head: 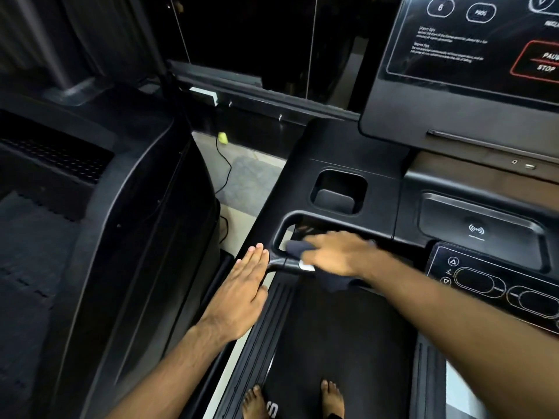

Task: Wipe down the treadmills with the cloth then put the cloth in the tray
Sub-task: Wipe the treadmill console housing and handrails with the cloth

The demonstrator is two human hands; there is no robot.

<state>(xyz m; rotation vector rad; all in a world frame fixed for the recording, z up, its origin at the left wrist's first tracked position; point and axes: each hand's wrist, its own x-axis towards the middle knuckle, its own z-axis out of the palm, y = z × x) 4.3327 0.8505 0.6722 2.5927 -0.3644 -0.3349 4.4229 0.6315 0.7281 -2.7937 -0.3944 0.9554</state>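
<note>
Since only the head view exists, all of this comes from it. My right hand lies on the dark cloth, which is bunched on the treadmill's front handlebar. One flap hangs below the bar toward the belt. My right fingers lie close together on top of the cloth, pointing left along the bar. Blur hides whether they curl round it, so I cannot tell.

The bar's long axis runs left-right across me, so the wipe stroke probably follows it toward the left corner. My left hand is flat, fingers straight and pressed together, tips at that left corner, holding nothing.

Wiping looks midway and the cloth is not yet in any tray. Two recesses sit beyond the bar: a square pocket just past the cloth and a wide shallow tray further right. Which one is meant is unclear. My right hand is nearer both and has the cloth.
</note>
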